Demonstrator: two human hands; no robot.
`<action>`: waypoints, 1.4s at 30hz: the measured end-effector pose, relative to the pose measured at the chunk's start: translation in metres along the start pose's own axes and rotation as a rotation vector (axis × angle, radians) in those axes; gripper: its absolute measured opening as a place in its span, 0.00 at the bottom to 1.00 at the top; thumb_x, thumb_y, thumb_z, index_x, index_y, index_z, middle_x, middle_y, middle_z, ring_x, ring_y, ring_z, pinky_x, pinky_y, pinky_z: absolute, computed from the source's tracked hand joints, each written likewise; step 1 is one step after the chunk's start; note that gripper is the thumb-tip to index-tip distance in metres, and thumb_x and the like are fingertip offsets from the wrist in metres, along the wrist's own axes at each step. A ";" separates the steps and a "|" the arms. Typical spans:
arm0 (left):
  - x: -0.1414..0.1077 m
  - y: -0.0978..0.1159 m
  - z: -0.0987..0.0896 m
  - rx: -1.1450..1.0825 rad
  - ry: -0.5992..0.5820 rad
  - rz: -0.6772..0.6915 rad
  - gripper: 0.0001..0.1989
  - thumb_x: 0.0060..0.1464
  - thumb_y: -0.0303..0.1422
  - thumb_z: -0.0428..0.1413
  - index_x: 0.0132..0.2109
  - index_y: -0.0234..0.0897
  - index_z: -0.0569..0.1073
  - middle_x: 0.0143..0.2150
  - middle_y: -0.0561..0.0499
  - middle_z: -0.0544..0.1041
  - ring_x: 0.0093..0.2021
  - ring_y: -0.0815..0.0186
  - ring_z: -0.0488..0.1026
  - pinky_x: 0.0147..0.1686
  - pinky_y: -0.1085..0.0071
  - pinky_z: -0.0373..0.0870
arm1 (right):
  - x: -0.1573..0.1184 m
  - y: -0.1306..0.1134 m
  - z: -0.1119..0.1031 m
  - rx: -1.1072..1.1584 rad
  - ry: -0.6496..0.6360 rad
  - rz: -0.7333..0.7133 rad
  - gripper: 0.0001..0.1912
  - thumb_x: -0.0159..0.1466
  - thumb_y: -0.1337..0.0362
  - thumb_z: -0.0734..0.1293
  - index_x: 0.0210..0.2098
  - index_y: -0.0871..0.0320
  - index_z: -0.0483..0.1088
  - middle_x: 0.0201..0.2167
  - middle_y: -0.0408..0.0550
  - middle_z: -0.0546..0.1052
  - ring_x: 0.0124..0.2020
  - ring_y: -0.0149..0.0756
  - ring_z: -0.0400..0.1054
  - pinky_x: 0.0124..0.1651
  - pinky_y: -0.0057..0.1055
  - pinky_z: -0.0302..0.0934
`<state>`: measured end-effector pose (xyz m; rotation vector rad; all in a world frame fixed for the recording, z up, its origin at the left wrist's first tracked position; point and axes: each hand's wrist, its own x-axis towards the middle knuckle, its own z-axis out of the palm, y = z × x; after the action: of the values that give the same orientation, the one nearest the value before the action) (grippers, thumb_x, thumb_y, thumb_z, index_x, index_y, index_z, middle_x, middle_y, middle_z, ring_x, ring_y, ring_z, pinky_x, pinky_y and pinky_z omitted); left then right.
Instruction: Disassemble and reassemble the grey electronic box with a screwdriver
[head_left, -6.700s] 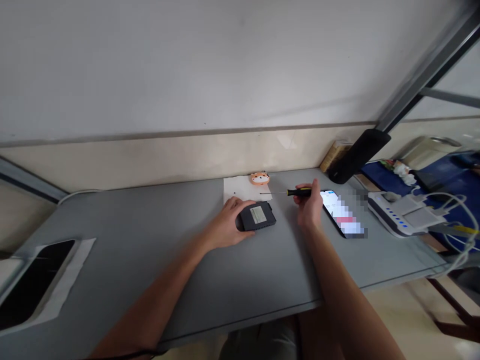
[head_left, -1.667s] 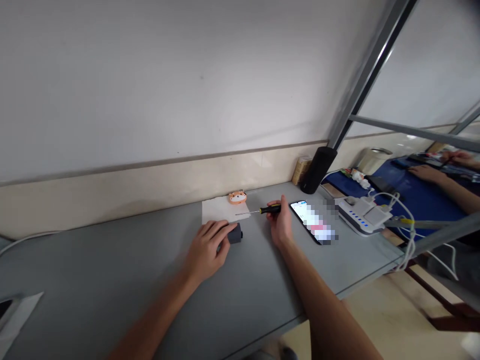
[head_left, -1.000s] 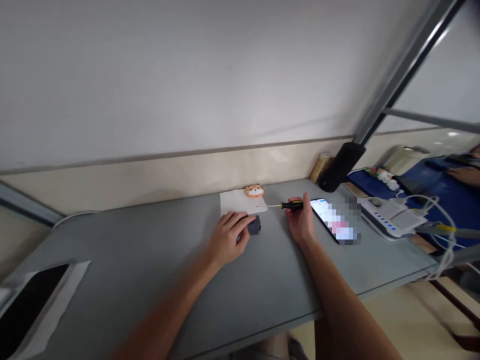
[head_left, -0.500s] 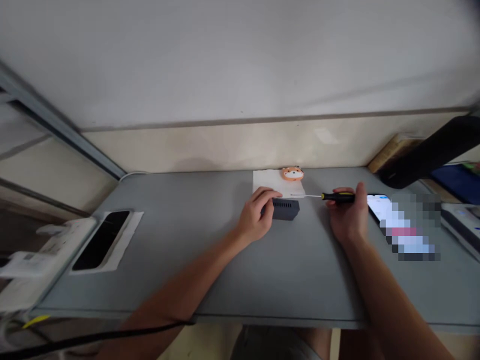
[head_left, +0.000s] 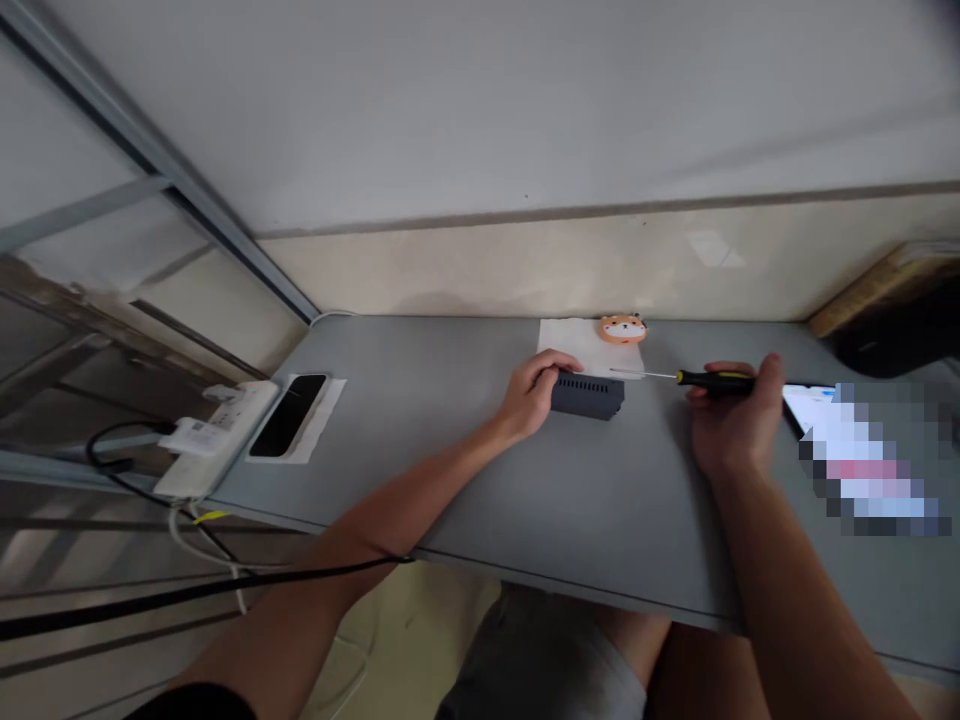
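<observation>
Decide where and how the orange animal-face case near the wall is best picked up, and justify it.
Pinch the orange animal-face case by its rounded left and right ends, coming from above. It looks wider than it is deep, the wall stands close behind, and the screwdriver points across its near side, so a low approach from the front seems riskier.
</observation>
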<state>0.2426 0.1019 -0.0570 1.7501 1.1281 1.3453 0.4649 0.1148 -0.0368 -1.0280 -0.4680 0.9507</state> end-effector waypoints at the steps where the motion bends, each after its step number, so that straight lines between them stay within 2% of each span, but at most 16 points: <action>1: 0.000 -0.001 -0.001 -0.005 0.001 -0.007 0.15 0.62 0.26 0.44 0.38 0.39 0.75 0.43 0.48 0.82 0.47 0.62 0.77 0.52 0.64 0.72 | 0.000 0.001 0.000 0.002 0.006 0.003 0.28 0.73 0.49 0.59 0.20 0.56 0.66 0.22 0.44 0.71 0.17 0.26 0.57 0.20 0.29 0.47; 8: 0.001 -0.002 -0.006 -0.018 -0.024 0.009 0.13 0.57 0.27 0.45 0.39 0.39 0.74 0.43 0.47 0.81 0.46 0.60 0.77 0.52 0.61 0.73 | 0.002 0.004 -0.003 0.015 -0.015 -0.007 0.28 0.66 0.40 0.65 0.22 0.56 0.66 0.22 0.41 0.71 0.18 0.25 0.59 0.20 0.27 0.50; 14: -0.003 0.010 -0.008 0.091 -0.241 0.127 0.14 0.56 0.30 0.51 0.50 0.40 0.70 0.51 0.45 0.78 0.51 0.58 0.75 0.55 0.59 0.72 | -0.002 0.001 0.000 0.030 -0.026 0.005 0.27 0.59 0.39 0.72 0.23 0.56 0.68 0.22 0.40 0.71 0.18 0.25 0.59 0.20 0.27 0.48; 17: -0.007 0.012 -0.006 0.177 -0.303 0.150 0.17 0.54 0.30 0.54 0.51 0.40 0.67 0.50 0.44 0.76 0.49 0.58 0.75 0.52 0.60 0.73 | -0.009 -0.002 -0.004 0.024 -0.063 0.006 0.24 0.53 0.42 0.77 0.25 0.56 0.70 0.21 0.38 0.69 0.19 0.25 0.58 0.21 0.27 0.48; 21: -0.008 0.009 -0.004 0.167 -0.268 0.106 0.14 0.56 0.32 0.55 0.50 0.40 0.67 0.45 0.48 0.76 0.44 0.60 0.75 0.46 0.64 0.74 | -0.033 -0.008 -0.023 -0.024 -0.130 -0.021 0.24 0.52 0.42 0.77 0.34 0.54 0.75 0.24 0.39 0.72 0.20 0.25 0.58 0.23 0.27 0.51; 25: -0.004 0.004 -0.002 0.159 -0.241 0.030 0.11 0.61 0.35 0.56 0.49 0.40 0.70 0.42 0.49 0.78 0.39 0.63 0.76 0.39 0.67 0.75 | -0.070 -0.016 -0.051 -0.255 -0.130 -0.055 0.28 0.58 0.36 0.71 0.43 0.54 0.76 0.32 0.45 0.80 0.21 0.26 0.60 0.25 0.29 0.53; 29: -0.001 -0.003 -0.001 0.255 -0.223 0.028 0.09 0.64 0.36 0.55 0.48 0.38 0.74 0.41 0.48 0.78 0.39 0.62 0.77 0.43 0.63 0.76 | -0.099 -0.022 -0.070 -0.454 -0.052 -0.082 0.35 0.57 0.30 0.67 0.41 0.56 0.75 0.30 0.46 0.80 0.20 0.28 0.61 0.26 0.30 0.54; 32: -0.002 -0.006 0.001 0.277 -0.211 0.042 0.09 0.65 0.36 0.55 0.48 0.37 0.75 0.44 0.45 0.78 0.45 0.59 0.77 0.50 0.58 0.76 | -0.105 -0.023 -0.074 -0.408 0.022 -0.057 0.36 0.55 0.28 0.68 0.37 0.56 0.75 0.25 0.43 0.77 0.20 0.28 0.62 0.27 0.30 0.55; 35: -0.004 -0.007 0.004 0.333 -0.209 0.116 0.09 0.67 0.33 0.52 0.49 0.38 0.75 0.46 0.45 0.79 0.50 0.58 0.77 0.54 0.56 0.75 | -0.105 -0.021 -0.074 -0.352 0.082 -0.027 0.33 0.55 0.30 0.69 0.34 0.56 0.74 0.21 0.41 0.73 0.21 0.29 0.62 0.27 0.30 0.56; 39: -0.005 -0.004 0.006 0.446 -0.166 0.220 0.10 0.66 0.28 0.51 0.48 0.39 0.75 0.44 0.47 0.79 0.50 0.59 0.76 0.52 0.58 0.76 | -0.106 -0.022 -0.072 -0.423 0.170 -0.009 0.31 0.54 0.32 0.70 0.28 0.56 0.74 0.21 0.41 0.72 0.20 0.30 0.63 0.26 0.31 0.58; 42: -0.005 -0.003 0.006 0.474 -0.150 0.222 0.10 0.64 0.26 0.52 0.47 0.40 0.76 0.43 0.48 0.79 0.48 0.60 0.77 0.51 0.59 0.77 | -0.108 -0.026 -0.070 -0.539 0.131 -0.009 0.31 0.55 0.32 0.69 0.27 0.56 0.73 0.20 0.42 0.71 0.20 0.32 0.64 0.24 0.31 0.56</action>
<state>0.2472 0.0981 -0.0632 2.3342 1.2687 1.1016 0.4691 -0.0168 -0.0371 -1.5619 -0.6365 0.7561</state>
